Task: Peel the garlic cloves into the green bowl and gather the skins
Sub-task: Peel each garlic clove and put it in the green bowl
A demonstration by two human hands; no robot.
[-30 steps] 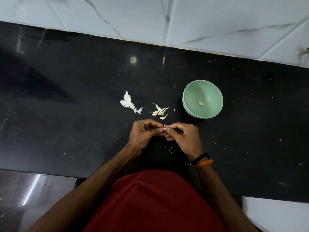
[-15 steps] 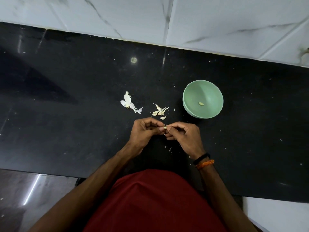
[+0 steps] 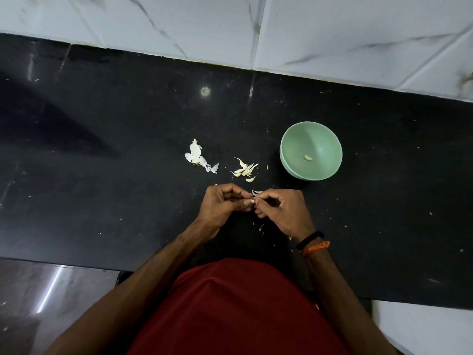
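Fingers of the left hand [image 3: 225,203] and right hand [image 3: 284,213] curl together, pinching a small pale garlic clove [image 3: 252,201] — apparently half-skinned, a papery flap lifting. Beyond, unpeeled cloves [image 3: 244,170] and loose white skins [image 3: 197,156] lie on the black stone surface [image 3: 102,201]. The round green plastic bowl [image 3: 289,165] holds one peeled clove [image 3: 308,157] — most remains.

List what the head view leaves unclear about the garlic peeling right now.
- Garlic clove: mostly covered by the left hand and right hand; how much is peeled cannot be told.
- Pile beside the green bowl: too small to tell cloves from skins.
- Person's body: cut off by the bottom edge.
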